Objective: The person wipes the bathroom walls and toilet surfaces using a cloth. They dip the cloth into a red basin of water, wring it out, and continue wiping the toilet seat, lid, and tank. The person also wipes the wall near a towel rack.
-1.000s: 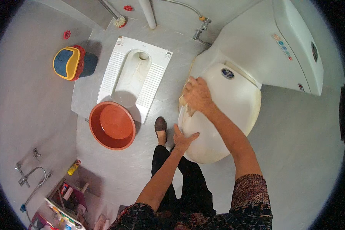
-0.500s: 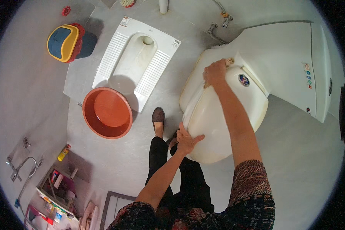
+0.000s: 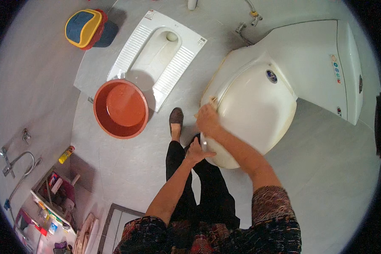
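The right grip (image 3: 208, 120) is clutching a pale cloth (image 3: 213, 100), with bits of it poking out at the far and left sides of the hand, over the left edge of a white toilet (image 3: 301, 46). The left grip (image 3: 194, 153) is lying at the near left edge of the toilet's lid (image 3: 258, 103), thumb and fingers spreading apart; whether it is clamping the edge or just resting there, I cannot tell. The toilet is standing on the right side of the scene, its tank rising at the far right, while an orange basin (image 3: 104, 121) is sitting well apart on the left, beside a squat pan (image 3: 176, 63).

The cloth is looking soft, light and limp, probably damp, so bunching it in the palm should be working better than pinching a corner; the fingertips are best pressing from behind. The toilet is looking heavy, stiff and glossy, probably slippery where wet, and its glaze could be chipping under a hard knock. The lid is seeming lighter, and its near rim, away from the hinge side, is offering the surest hold.
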`<state>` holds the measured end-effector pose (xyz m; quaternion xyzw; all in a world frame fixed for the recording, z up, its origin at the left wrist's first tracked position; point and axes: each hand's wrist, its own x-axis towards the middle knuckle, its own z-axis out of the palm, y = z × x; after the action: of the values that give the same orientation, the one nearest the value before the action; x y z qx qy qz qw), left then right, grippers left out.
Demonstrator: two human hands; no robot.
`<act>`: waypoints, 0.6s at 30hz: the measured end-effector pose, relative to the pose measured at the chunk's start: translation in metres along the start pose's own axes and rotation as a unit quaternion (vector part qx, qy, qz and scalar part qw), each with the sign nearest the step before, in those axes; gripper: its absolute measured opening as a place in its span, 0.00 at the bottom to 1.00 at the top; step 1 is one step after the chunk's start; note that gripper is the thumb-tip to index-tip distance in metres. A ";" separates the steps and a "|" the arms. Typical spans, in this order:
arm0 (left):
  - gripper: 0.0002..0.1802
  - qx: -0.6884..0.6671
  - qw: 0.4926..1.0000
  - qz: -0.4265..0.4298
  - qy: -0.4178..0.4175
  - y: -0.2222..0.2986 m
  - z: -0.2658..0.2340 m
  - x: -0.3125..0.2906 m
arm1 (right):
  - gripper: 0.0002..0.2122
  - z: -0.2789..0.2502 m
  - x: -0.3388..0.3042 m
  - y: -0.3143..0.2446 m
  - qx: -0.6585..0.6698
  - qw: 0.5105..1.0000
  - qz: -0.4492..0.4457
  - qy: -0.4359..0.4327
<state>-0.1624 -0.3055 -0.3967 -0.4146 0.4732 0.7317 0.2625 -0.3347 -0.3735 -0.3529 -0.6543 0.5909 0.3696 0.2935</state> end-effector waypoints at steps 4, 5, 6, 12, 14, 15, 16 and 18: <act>0.38 -0.207 0.966 -0.041 0.150 -0.001 -0.009 -0.037 | 0.17 0.005 0.016 0.061 0.034 0.989 0.120 0.076; 0.28 -0.197 0.965 -0.021 0.171 -0.016 -0.016 -0.033 | 0.17 -0.011 0.014 0.067 0.046 0.981 0.155 0.104; 0.25 -0.215 0.953 0.009 0.215 -0.033 -0.018 -0.034 | 0.17 -0.023 0.012 0.063 0.050 0.984 0.155 0.076; 0.18 -0.242 0.925 0.023 0.292 -0.042 -0.034 -0.052 | 0.19 0.009 -0.009 -0.030 -0.013 0.980 0.161 0.114; 0.20 -0.252 0.923 -0.003 0.290 -0.038 -0.035 -0.060 | 0.21 0.022 -0.032 -0.059 -0.015 0.984 0.092 0.153; 0.20 -0.262 0.920 0.000 0.291 -0.042 -0.036 -0.062 | 0.21 0.028 -0.041 -0.071 -0.035 0.986 0.059 0.152; 0.20 -0.272 0.918 0.005 0.290 -0.046 -0.036 -0.064 | 0.21 0.035 -0.049 -0.082 -0.056 0.987 0.027 0.150; 0.21 -0.280 0.917 0.006 0.283 -0.052 -0.035 -0.064 | 0.19 0.051 -0.063 -0.098 -0.083 0.982 -0.027 0.170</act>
<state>-0.0767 -0.3156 -0.3741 -0.6581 0.3063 0.6877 -0.0134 -0.2466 -0.2840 -0.3346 -0.7451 0.5821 0.2924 0.1432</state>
